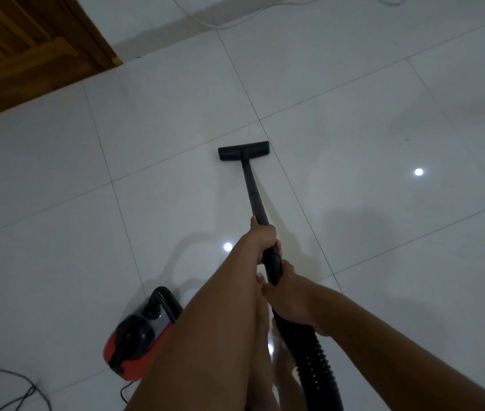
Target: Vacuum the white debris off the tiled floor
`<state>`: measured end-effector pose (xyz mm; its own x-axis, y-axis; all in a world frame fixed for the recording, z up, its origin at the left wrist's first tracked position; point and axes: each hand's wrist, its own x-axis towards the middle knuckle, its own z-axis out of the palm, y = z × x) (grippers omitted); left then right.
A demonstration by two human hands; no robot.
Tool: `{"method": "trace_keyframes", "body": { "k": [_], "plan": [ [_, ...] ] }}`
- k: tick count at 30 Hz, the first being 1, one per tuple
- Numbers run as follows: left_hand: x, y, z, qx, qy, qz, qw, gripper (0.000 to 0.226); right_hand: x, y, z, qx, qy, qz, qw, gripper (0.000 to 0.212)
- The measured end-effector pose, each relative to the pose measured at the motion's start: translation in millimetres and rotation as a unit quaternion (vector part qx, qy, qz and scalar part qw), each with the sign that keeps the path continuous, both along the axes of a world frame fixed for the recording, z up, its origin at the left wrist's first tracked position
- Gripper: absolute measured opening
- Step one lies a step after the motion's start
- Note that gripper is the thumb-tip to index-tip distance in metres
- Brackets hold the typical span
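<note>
The floor (354, 99) is white glossy tiles with thin grey lines. The floor head (243, 150), wand (253, 197) and ribbed hose (315, 366) are black; the vacuum body (137, 336) is red and black.

No legible text, label, brand, number or sign appears. The red-and-black vacuum body (134, 336) shows no readable marking. The black floor nozzle (243, 151) and the wand (253, 191) present plain, unmarked surfaces.
</note>
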<state>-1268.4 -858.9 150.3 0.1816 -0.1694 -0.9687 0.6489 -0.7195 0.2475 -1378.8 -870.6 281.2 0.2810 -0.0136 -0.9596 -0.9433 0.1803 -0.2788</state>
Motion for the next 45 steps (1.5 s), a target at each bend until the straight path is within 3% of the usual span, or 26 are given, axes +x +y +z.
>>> {"method": "trace_keyframes", "body": {
  "k": [18, 25, 32, 42, 45],
  "plan": [
    [-83.2, 40.0, 38.5, 0.014, 0.032, 0.032, 0.999, 0.072, -80.1, 33.4, 18.7, -0.021, 0.007, 0.088, 0.996, 0.069],
    [-64.0, 27.1, 27.6, 0.018, 0.019, 0.031, 0.999, 0.070, -65.3, 21.7, 9.4, -0.012, -0.014, 0.051, 0.999, 0.063],
    [-26.0, 8.7, 7.9, 0.023, -0.007, 0.014, 1.000, 0.073, -32.1, 6.6, -13.5, 0.038, -0.009, -0.018, 0.999, 0.070],
    [15.2, -12.5, -4.2, 0.020, -0.033, 0.019, 0.999, 0.070, 2.2, -12.2, -23.3, 0.018, -0.022, -0.028, 0.999, 0.071],
    [20.3, -14.5, 10.7, 0.013, -0.044, 0.012, 0.999, 0.065, 6.0, -16.8, -13.7, 0.007, -0.047, -0.036, 0.998, 0.062]
  ]
}}
